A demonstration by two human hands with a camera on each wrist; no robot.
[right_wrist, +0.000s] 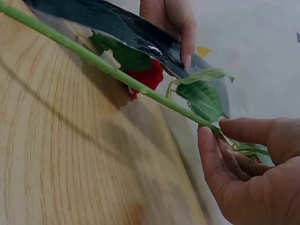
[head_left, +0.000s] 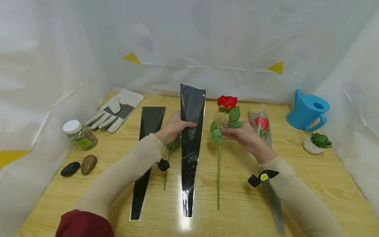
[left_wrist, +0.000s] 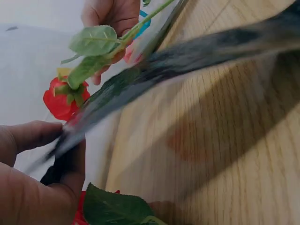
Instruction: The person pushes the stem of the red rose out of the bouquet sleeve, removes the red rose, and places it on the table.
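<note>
My left hand (head_left: 173, 127) pinches a long, tapered black flower sleeve (head_left: 190, 144) with clear edges, thumb across its front. The sleeve hangs upright over the table, wide end up. To its right, my right hand (head_left: 241, 135) pinches the green stem (right_wrist: 112, 70) of a red rose (head_left: 227, 102) just below the bloom, among the leaves. The stem points down toward me. Beneath my left hand lies a second rose, its leaf (head_left: 171, 145) and stem showing in the head view; its red bloom (right_wrist: 146, 77) appears in the right wrist view.
Another black sleeve (head_left: 153, 119) lies left of my left hand. A wrapped rose (head_left: 262, 123) lies under my right forearm. Around the edges are a work glove (head_left: 124, 102), a jar (head_left: 84, 138), dark stones (head_left: 88, 164), a blue watering can (head_left: 306, 112) and a potted succulent (head_left: 315, 148).
</note>
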